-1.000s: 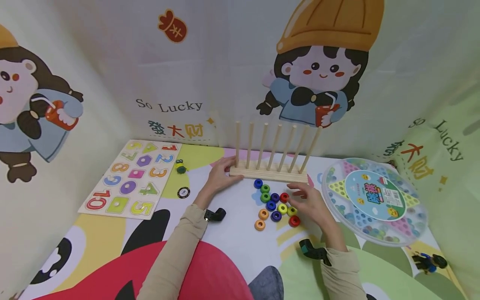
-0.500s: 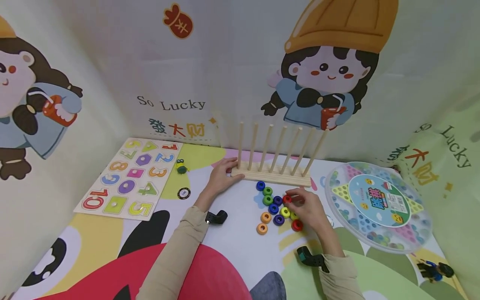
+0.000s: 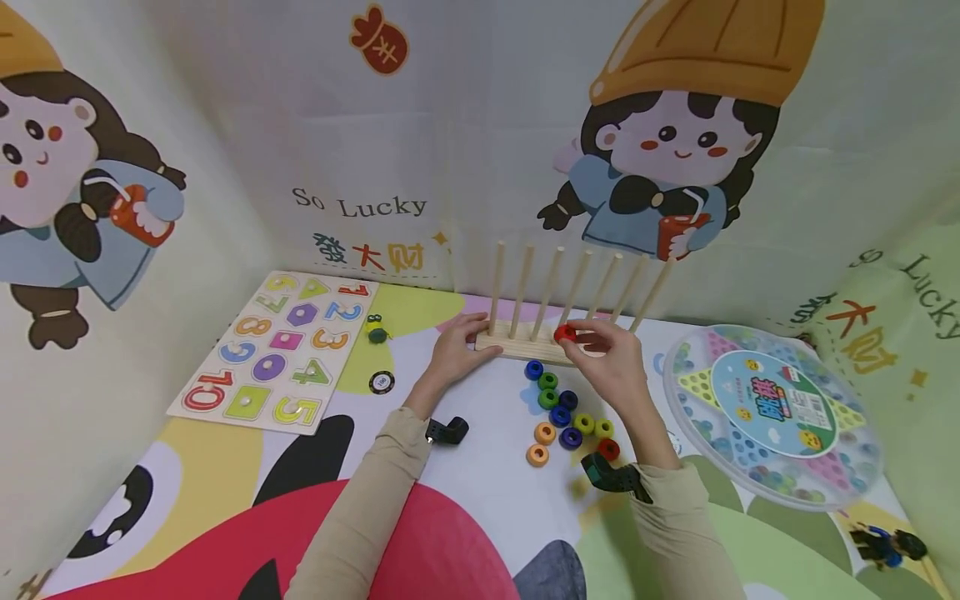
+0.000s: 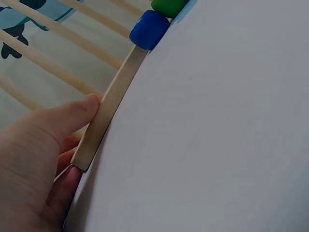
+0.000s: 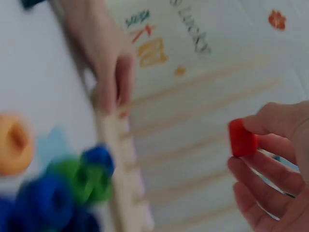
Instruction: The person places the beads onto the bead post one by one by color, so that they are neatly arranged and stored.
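While the left hand (image 3: 456, 347) grips the peg rack (image 3: 523, 347), the right hand (image 3: 617, 367) pinches a red ring (image 5: 241, 138), apparently for threading, which calls for alignment above a peg (image 3: 547, 293).

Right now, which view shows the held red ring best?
Right wrist: the red ring looks largest there, pinched side-on by the fingers. Head shows it too, but much smaller; left wrist doesn't show it.

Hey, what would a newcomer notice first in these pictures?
Probably the red ring pinched in the right hand, near the wooden peg rack, whose left end the left hand grips. Next, perhaps, the colourful loose rings on the table in front, and the large cartoon girl on the backdrop behind.
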